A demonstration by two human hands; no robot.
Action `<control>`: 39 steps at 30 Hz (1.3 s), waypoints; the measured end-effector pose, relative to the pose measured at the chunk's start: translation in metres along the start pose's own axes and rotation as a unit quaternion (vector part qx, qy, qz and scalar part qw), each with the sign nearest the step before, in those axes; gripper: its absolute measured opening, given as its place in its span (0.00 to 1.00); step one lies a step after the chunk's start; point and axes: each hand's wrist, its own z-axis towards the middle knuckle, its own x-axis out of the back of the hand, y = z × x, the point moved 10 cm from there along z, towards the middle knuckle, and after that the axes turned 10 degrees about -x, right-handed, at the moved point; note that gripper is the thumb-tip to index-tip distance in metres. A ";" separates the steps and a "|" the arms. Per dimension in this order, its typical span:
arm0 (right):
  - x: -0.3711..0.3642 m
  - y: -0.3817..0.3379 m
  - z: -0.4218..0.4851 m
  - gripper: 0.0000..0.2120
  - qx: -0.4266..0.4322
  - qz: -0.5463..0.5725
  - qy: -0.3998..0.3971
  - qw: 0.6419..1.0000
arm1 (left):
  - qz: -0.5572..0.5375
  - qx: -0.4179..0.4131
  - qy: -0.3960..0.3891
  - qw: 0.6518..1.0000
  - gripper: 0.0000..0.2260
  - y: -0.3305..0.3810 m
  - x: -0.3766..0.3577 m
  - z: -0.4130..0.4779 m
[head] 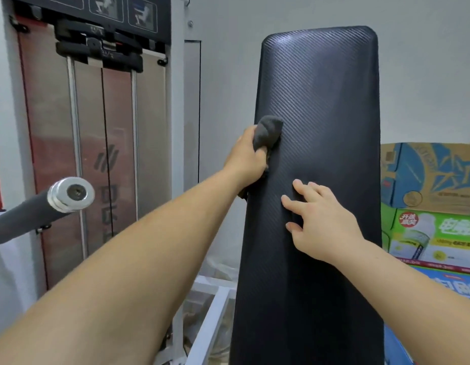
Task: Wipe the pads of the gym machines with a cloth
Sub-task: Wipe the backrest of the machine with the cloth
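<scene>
On the black back pad (323,154) in front of me, my right hand (320,219) is resting with fingers spread, gripping nothing. Farther up, at the pad's left edge, my left hand (245,159) is clutching the bunched grey cloth (268,131) against it.

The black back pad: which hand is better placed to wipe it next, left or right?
Left, probably. The left hand grips the grey cloth and presses it on the pad near its left edge. The right hand holds no cloth; its spread fingers only rest on the pad lower down.
</scene>
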 end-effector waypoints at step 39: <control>-0.038 0.113 -0.137 0.07 -0.290 0.556 -0.061 0.776 | 0.356 -0.077 -0.077 0.928 0.24 0.068 -0.109 -0.114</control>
